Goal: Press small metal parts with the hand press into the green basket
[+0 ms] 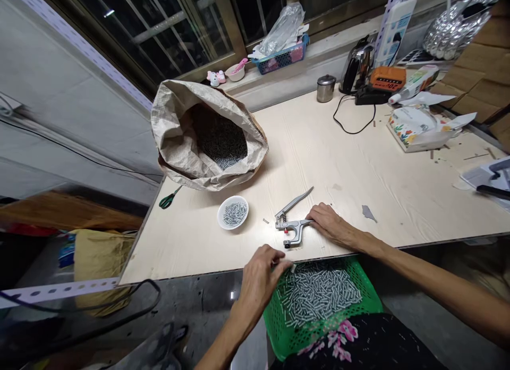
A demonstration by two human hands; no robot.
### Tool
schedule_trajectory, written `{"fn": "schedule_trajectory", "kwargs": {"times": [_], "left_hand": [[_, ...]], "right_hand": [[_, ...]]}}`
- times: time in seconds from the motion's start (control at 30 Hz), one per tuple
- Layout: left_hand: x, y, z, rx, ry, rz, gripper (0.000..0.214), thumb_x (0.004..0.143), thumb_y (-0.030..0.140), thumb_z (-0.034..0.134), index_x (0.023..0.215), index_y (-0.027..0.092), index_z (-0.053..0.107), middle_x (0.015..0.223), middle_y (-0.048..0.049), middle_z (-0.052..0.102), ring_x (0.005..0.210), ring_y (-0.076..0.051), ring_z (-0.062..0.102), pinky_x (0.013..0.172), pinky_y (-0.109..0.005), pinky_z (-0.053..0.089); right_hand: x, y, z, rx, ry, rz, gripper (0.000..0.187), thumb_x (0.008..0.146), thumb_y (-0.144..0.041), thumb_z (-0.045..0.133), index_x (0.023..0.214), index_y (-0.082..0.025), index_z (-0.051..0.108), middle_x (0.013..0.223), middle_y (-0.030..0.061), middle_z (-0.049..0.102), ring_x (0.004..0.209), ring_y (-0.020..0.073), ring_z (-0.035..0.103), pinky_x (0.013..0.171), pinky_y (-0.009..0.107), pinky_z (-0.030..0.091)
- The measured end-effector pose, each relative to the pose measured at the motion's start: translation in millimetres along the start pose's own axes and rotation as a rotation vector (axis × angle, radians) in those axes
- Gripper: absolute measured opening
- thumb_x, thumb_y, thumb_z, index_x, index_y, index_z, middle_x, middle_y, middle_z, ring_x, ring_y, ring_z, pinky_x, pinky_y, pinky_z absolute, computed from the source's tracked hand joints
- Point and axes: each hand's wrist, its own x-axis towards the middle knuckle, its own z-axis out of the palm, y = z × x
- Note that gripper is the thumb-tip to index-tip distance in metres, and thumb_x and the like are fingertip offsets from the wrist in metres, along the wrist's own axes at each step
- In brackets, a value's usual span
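Observation:
Snap pliers point(295, 229) with grey handles lie on the pale tabletop, jaws spread and a red-tipped die showing. My right hand point(329, 221) is closed around the end of the lower handle; the upper handle stands apart from it. At the table's front edge is my left hand point(263, 271), thumb and fingers brought together over the basket's corner. Something small and pale shows by the thumb tip, too small to name. Below the edge, a green basket point(273, 327) holds a heap of small metal pieces. A white bowl point(220, 219) of similar pieces stands left of the pliers.
Behind the bowl stands a large open sack point(171, 125) of small metal parts. Green-handled scissors point(167, 201) lie at the left edge. Farther back are a metal canister point(325, 89), a kettle point(356, 67), an orange battery point(387, 78) with a cord, and a tissue pack point(414, 125).

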Motion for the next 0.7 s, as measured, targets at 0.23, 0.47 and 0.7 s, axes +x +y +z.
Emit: {"fn": "schedule_trajectory", "kwargs": {"times": [0.23, 0.47, 0.7], "left_hand": [[60.8, -43.7, 2.3, 0.497, 0.103, 0.168, 0.026, 0.092, 0.014, 0.041, 0.107, 0.019, 0.062, 0.095, -0.0080, 0.062, 0.091, -0.022, 0.053, 0.073, -0.030, 0.043], [64.7, -53.0, 6.8, 0.206, 0.095, 0.117, 0.020, 0.089, 0.018, 0.044, 0.083, 0.015, 0.063, 0.087, -0.0091, 0.063, 0.085, -0.021, 0.057, 0.075, -0.033, 0.045], [22.0, -23.6, 25.9, -0.752, 0.057, -0.435, 0.034, 0.071, 0.045, 0.064, 0.080, 0.012, 0.066, 0.063, -0.0020, 0.063, 0.057, -0.014, 0.056, 0.058, -0.026, 0.046]], "right_hand": [[-1.6, -4.4, 6.8, -0.043, -0.024, -0.035, 0.022, 0.097, -0.022, 0.033, 0.095, -0.019, 0.055, 0.090, 0.0067, 0.055, 0.083, 0.0197, 0.043, 0.074, 0.033, 0.032], [-2.9, -5.0, 10.3, -0.170, 0.061, -0.092, 0.019, 0.096, -0.021, 0.038, 0.093, -0.017, 0.056, 0.086, 0.0058, 0.056, 0.081, 0.0193, 0.042, 0.074, 0.033, 0.031], [-7.6, -14.8, 6.2, -0.426, 0.255, -0.245, 0.023, 0.095, -0.012, 0.035, 0.102, -0.019, 0.056, 0.090, 0.0064, 0.061, 0.082, 0.0209, 0.041, 0.079, 0.037, 0.029]]}}
